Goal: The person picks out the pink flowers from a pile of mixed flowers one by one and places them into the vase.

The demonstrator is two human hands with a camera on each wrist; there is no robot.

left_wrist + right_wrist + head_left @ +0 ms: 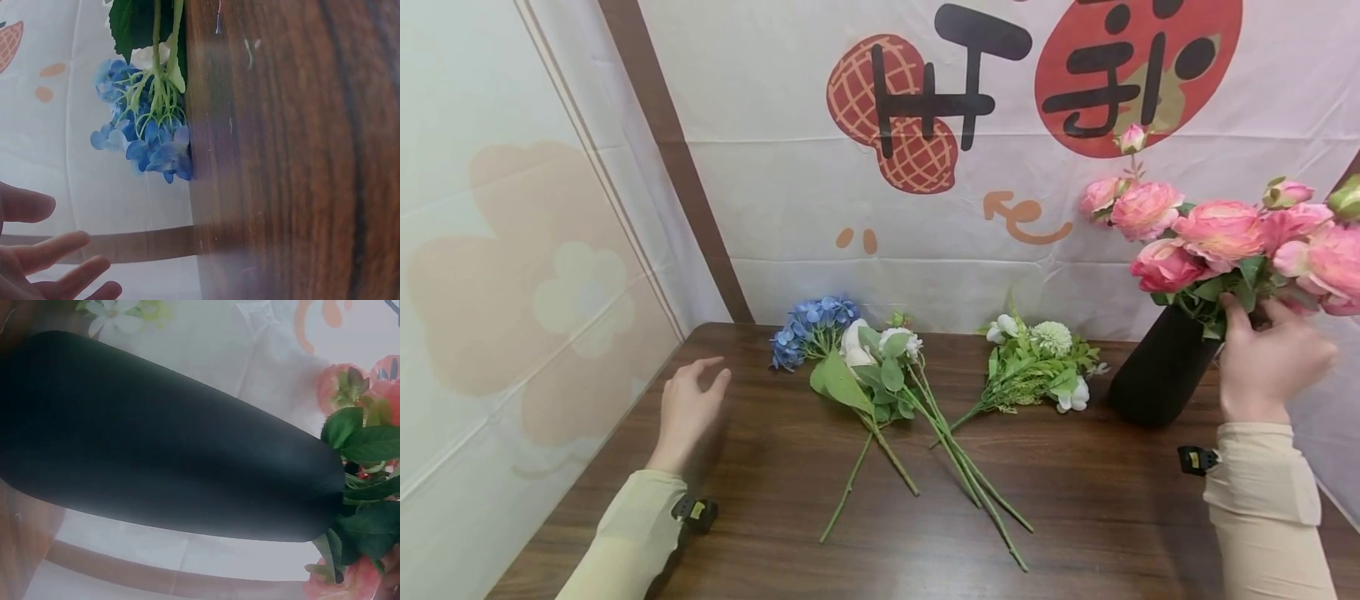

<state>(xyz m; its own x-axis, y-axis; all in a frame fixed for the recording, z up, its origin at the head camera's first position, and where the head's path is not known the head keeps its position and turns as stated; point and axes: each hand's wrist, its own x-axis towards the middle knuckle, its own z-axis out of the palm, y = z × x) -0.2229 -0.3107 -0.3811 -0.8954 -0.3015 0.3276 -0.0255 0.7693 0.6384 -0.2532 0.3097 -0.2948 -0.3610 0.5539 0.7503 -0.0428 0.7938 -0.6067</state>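
Pink artificial peonies (1219, 232) fill the mouth of a tall black vase (1163, 367) at the right of the table. My right hand (1273, 358) is at the vase's rim, thumb and fingers curled among the leaves just below the blooms, holding the peonies' stems; the leaves and petals partly hide its fingertips. In the right wrist view the black vase (169, 437) fills most of the picture, with green leaves (369, 444) at its mouth. My left hand (691, 408) hovers empty at the table's left side, fingers loosely spread, nearest to a blue hydrangea (156, 144).
On the wooden table (760, 533), white flowers (895, 343) with long green stems lie beside the hydrangea, their stems pointing toward the front. A green and white bunch (1037, 367) lies between them and the vase. Behind hangs a printed cloth (760, 192).
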